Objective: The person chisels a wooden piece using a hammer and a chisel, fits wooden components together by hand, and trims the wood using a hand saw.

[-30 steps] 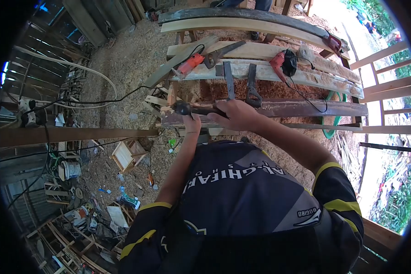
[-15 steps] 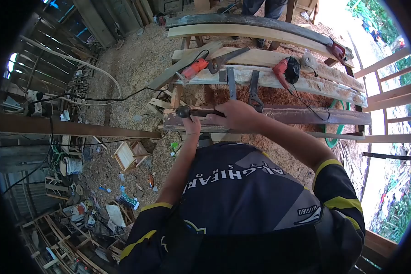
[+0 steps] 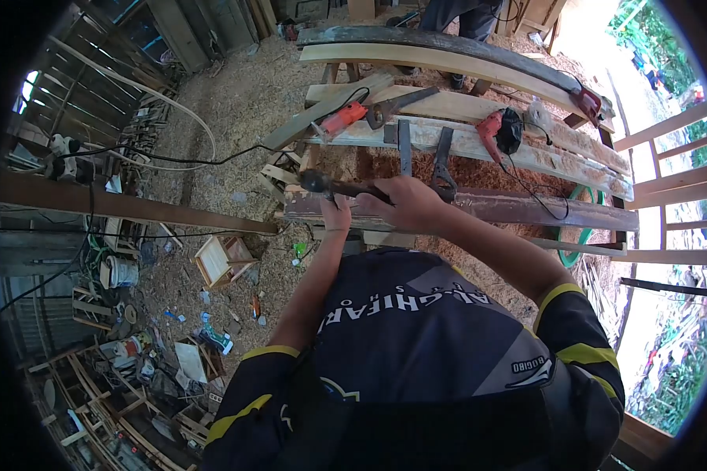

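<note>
My right hand (image 3: 410,204) is wrapped around the handle of a dark hammer (image 3: 316,182), whose rounded head points left, above the left end of a brown wooden beam (image 3: 511,207). Just below the head is my left hand (image 3: 336,213), fingers closed near the beam. Whatever they grip is hidden by the hammer and too small to make out. Beyond the beam a handsaw (image 3: 443,169) and a flat dark metal bar (image 3: 404,145) lean on a pale, dusty plank (image 3: 554,161).
A red power tool (image 3: 342,119), another handsaw (image 3: 397,106) and a red-and-black power tool (image 3: 498,133) lie on the planks, with cords trailing. Behind them runs a long grey board (image 3: 448,38); another person's legs (image 3: 467,17) stand there. A wooden box (image 3: 224,261) sits on the shavings-covered floor.
The hammer head has shifted slightly left and up, and it looks blurred now. Both hands stay close to the beam's left end. The whole view has tilted a little.
</note>
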Demonstrator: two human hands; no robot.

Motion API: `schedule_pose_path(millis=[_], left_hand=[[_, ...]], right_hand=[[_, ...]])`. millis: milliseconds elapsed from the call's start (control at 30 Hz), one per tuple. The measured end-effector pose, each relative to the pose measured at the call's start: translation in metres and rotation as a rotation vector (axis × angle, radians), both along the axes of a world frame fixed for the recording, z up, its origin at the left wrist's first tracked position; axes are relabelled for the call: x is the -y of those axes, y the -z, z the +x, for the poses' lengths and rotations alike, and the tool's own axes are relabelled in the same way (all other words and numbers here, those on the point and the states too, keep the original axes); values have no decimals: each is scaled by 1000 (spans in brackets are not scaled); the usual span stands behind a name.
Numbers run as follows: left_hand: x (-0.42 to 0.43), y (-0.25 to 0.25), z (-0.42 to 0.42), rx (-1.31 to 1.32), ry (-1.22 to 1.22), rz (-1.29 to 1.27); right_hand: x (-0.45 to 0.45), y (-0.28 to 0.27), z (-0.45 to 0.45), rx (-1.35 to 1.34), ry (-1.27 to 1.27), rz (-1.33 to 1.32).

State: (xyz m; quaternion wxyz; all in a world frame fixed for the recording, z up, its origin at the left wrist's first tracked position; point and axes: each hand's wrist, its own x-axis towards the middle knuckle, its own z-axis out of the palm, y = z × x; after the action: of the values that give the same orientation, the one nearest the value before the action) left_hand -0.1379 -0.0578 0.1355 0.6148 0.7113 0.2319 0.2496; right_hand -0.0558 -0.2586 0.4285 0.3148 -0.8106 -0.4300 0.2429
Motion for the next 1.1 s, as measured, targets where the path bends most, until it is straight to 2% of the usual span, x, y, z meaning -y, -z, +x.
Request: schedule_pose_path(millis=[67,100,133,200,233,333,433,533,600,667,700,767,800,867,900,967,1000,1067,1100], left_hand=[[-2,8,2,40,-16,36],[-2,5,3,63,-38,145],[-2,2,3,89,-61,254],[7,-21,5,87,-80,210],[10,-31,5,84,-85,188],[2,-44,-6,-165,53,61],[-9,25,1,12,-128,320],[-5,21,5,104,-142,234],[-3,1,1,41,-132,163],[-3,-17,-4,-40,-109,156],[-6,-16,-7,-92,-83,185],[-4,-10,-2,-18,-73,130],[-1,16,7,107,-91,44],[-6,24,11,179,-13,-81],[-15,20,11,130,79,-120],[-19,17,11,39,110,38],[-14,23,16,6,36,232],[-10,37,14,87,-7,77],[-7,21,11,205,27,-268]], right_hand=[[2,4,-2,59,-15,95],[3,7,-3,89,-21,144],[3,12,1,93,-40,34],[2,22,14,103,-81,-186],[3,21,11,89,-61,-153],[3,8,4,80,-32,-73],[4,3,-2,109,-25,-11],[11,28,3,142,-44,-18],[11,38,9,142,-46,-96],[7,15,3,71,-14,-51],[5,7,-2,32,5,-28],[3,12,-5,59,1,34],[2,14,-6,74,-2,65],[5,19,-3,113,-34,-29],[5,19,-1,136,-53,-76],[6,18,-2,141,-76,-106],[5,13,0,149,-94,-125],[0,3,-3,119,-94,-83],[-1,-1,-7,99,-89,-61]])
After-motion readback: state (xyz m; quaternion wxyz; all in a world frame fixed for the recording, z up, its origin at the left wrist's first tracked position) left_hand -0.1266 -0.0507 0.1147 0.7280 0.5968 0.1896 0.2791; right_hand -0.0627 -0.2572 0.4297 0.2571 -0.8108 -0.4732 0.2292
